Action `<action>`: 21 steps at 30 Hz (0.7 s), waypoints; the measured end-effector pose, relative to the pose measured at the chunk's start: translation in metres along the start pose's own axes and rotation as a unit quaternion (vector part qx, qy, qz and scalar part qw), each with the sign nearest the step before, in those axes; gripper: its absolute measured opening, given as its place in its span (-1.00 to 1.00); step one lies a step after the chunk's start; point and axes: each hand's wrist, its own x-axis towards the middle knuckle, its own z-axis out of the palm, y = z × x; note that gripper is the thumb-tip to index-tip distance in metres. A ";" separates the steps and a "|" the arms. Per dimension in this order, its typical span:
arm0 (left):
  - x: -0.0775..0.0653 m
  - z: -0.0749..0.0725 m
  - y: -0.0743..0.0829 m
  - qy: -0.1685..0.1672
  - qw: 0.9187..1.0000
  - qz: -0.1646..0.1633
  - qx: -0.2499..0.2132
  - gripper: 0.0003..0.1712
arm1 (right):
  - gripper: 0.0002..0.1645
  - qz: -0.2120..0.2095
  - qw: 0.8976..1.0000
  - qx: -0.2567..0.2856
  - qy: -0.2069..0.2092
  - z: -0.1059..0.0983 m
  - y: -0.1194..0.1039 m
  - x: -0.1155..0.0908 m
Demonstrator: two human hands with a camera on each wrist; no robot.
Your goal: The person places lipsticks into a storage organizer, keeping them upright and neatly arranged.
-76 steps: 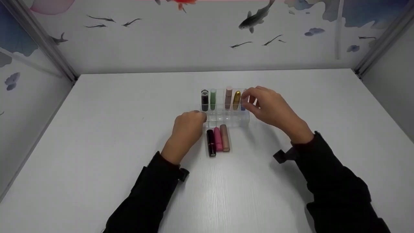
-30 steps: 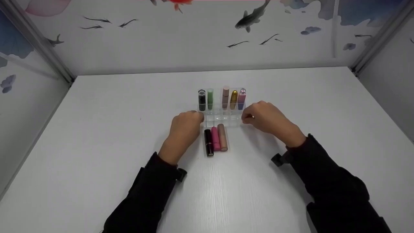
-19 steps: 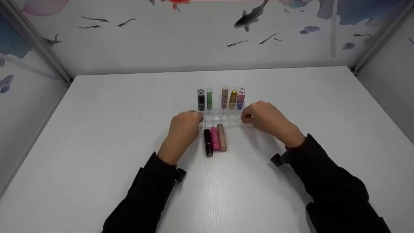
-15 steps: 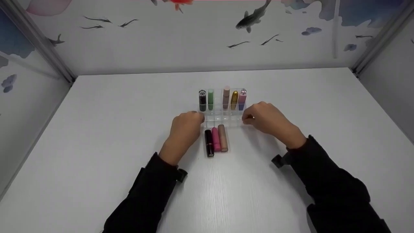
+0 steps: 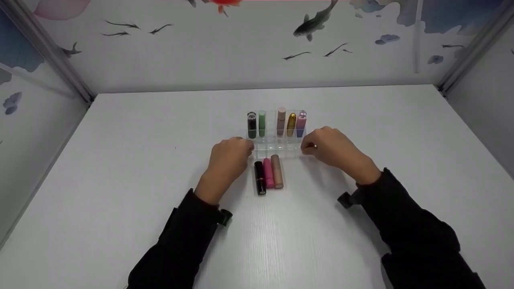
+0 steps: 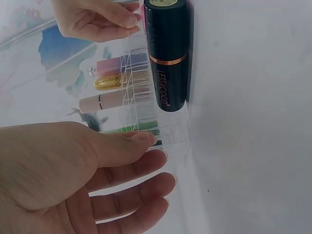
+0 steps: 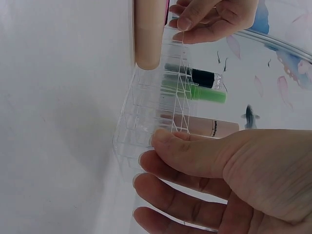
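Left hand (image 5: pixel 231 155) | right hand (image 5: pixel 329 145) | apparently pinching opposite ends | clear rack (image 5: pixel 288 148)

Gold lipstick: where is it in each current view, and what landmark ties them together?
Head: gold lipstick slightly right of and above centre, second from right in the rack's back row.
Left wrist: upper left, appearing sideways with its tip pointing left.
Right wrist: not visible; probably behind the right hand.
Shared landmark: pale pink tube, left of the lipstick in head, just below it in left wrist, just above the thumb in right wrist.
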 end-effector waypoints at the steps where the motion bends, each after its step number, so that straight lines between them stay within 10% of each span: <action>1: -0.001 -0.001 0.000 0.000 1.000 0.000 -0.003 -0.83 | -0.86 0.001 1.000 0.000 0.000 0.000 0.000 0.000; 21: -0.007 -0.010 0.012 -0.034 0.998 -0.027 -0.036 -0.61 | -0.87 -0.003 1.000 0.004 0.001 -0.002 -0.002 -0.001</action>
